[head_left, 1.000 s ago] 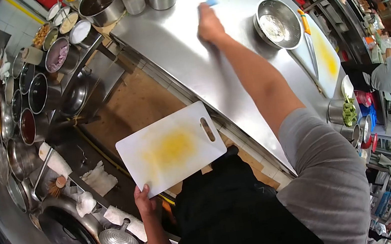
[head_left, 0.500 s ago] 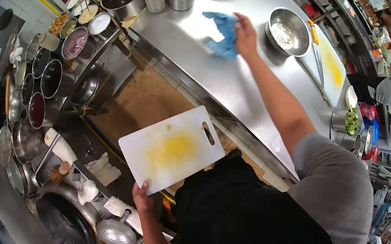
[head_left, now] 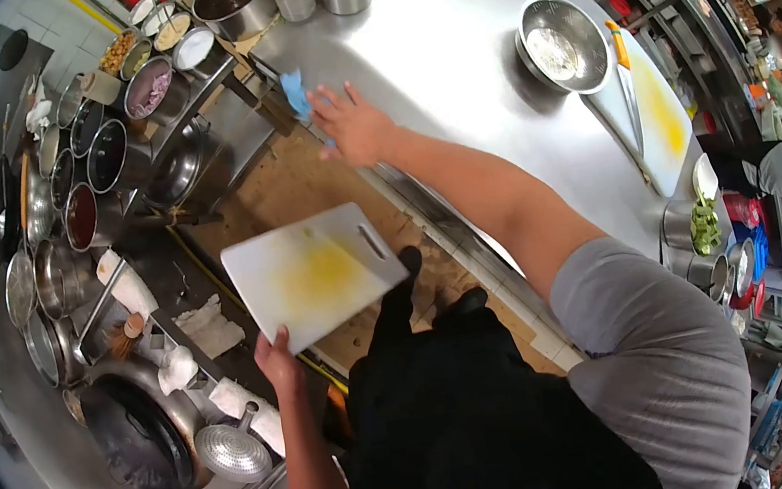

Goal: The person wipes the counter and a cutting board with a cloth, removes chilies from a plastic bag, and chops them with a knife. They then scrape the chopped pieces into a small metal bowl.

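Note:
My left hand (head_left: 277,363) grips the lower left corner of a white cutting board (head_left: 306,282) with a yellow stain, held over the floor gap. At the left edge of the steel table (head_left: 444,54), my right hand (head_left: 355,126) is spread with its palm down on a blue cloth (head_left: 295,94). The cloth pokes out beyond the fingertips and is mostly hidden under the hand.
A perforated steel bowl (head_left: 563,45) sits on the table beside a knife (head_left: 628,93) on a second stained board (head_left: 665,117). Pots of ingredients (head_left: 150,86) line the upper left shelf. A dark wok (head_left: 137,439) is lower left. Other people stand at the right.
My right hand has swept left across the table with the blue cloth to the table's edge. The white board in my left hand has shifted slightly left and tilted.

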### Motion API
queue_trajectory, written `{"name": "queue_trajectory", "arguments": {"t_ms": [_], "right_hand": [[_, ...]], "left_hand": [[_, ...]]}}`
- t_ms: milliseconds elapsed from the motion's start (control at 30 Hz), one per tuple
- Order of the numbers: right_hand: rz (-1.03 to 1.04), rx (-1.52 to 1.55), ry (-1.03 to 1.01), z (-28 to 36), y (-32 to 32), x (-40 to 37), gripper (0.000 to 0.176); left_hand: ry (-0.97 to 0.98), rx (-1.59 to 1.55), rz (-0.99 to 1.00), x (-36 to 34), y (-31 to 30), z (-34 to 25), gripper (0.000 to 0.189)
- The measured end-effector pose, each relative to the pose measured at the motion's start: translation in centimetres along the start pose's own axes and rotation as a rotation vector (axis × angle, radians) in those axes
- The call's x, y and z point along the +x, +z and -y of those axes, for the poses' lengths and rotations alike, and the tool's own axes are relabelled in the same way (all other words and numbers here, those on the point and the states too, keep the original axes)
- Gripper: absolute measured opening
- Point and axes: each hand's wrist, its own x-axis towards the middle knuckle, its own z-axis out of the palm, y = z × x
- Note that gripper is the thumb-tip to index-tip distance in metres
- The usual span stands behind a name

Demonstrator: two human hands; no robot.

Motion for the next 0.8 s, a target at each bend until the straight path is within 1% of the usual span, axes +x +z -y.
{"name": "queue_trajectory", "arguments": {"t_ms": [33, 67, 100, 133, 200, 233, 267, 300, 333, 367, 400, 433, 467, 500, 533, 600, 633, 667, 700, 733, 767, 800], "right_hand": [[0.094, -0.078, -0.066, 1.3, -0.9, -2.6, 0.09], [0.097, -0.063, -0.054, 2.0, -0.5, -5.3, 0.09], [0.045, 0.035, 0.205, 2.3, 0.8, -8.7, 0.092], [-0.006, 0.126, 0.458, 2.5, 1.2, -12.3, 0.093], [0.019, 0.157, 0.631, 3.5, -0.6, -20.9, 0.1], [0.039, 0.19, 0.695, 3.8, -0.5, -25.8, 0.107], [0.021, 0.175, 0.767, 4.9, -1.3, -30.9, 0.113], [0.004, 0.24, 0.875, 5.5, -0.4, -36.8, 0.111], [-0.006, 0.255, 1.061, 6.4, 0.4, -42.8, 0.108], [-0.138, 0.176, 1.111, 7.2, 2.1, -50.0, 0.104], [-0.181, -0.041, 1.134, 8.6, 3.3, -56.4, 0.099], [-0.128, -0.097, 1.305, 9.8, 4.0, -61.3, 0.097], [0.155, -0.025, 1.644, 10.3, 1.1, -62.3, 0.096], [0.112, -0.128, 1.907, 11.2, 2.2, -63.9, 0.096], [0.115, -0.223, 2.125, 11.1, 1.8, -63.0, 0.085], [-0.335, -0.167, 1.624, 10.6, 7.4, -66.9, 0.069], [-0.404, -0.133, 1.449, 10.0, 7.9, -65.1, 0.062], [-0.464, -0.101, 1.277, 8.9, 8.4, -61.5, 0.056], [-0.536, 0.016, 1.219, 7.7, 5.8, -56.5, 0.045], [-0.611, 0.166, 1.204, 5.9, 3.5, -51.8, 0.031], [-0.633, 0.326, 1.242, 4.3, 1.5, -47.8, 0.022], [-0.673, 0.616, 1.317, 2.9, 0.1, -44.3, 0.019]], "left_hand": [[0.109, 0.224, -0.041, 0.3, 0.9, -1.1, 0.029], [0.224, 0.45, -0.077, 0.6, 1.9, -2.5, 0.025], [0.33, 0.693, -0.163, -0.4, 3.9, -5.8, 0.022], [0.325, 0.706, -0.152, -0.2, 4.3, -7.0, 0.022], [0.622, 0.999, -0.267, 0.0, 4.3, -8.8, 0.019], [0.624, 1.018, -0.272, 0.0, 3.8, -10.2, 0.019], [0.708, 1.069, -0.265, 0.0, 3.3, -11.8, 0.018], [0.795, 1.117, -0.26, 0.0, 2.8, -13.5, 0.018], [0.802, 1.133, -0.268, -0.4, 2.3, -15.3, 0.018], [0.751, 1.064, -0.251, -1.0, 1.8, -17.3, 0.018], [0.703, 0.993, -0.234, -1.4, 1.4, -18.8, 0.019], [0.68, 0.853, -0.241, -1.5, 1.0, -19.8, 0.02], [0.608, 0.746, -0.25, -1.4, 0.1, -20.8, 0.02], [0.59, 0.675, -0.24, -1.1, -1.0, -21.7, 0.02], [0.57, 0.601, -0.229, -0.9, -2.1, -22.4, 0.02], [0.421, 0.326, -0.149, -0.9, -4.6, -23.2, 0.023], [0.376, 0.196, -0.071, -1.7, -5.0, -23.9, 0.025], [0.327, 0.07, 0.009, -2.5, -5.3, -24.7, 0.028], [0.33, 0.076, 0.023, -3.2, -5.2, -25.2, 0.028], [0.289, 0.011, 0.057, -4.1, -4.5, -25.5, 0.03], [0.246, -0.053, 0.097, -4.8, -3.6, -25.5, 0.032], [0.247, -0.049, 0.124, -5.3, -2.4, -25.3, 0.032]]}}
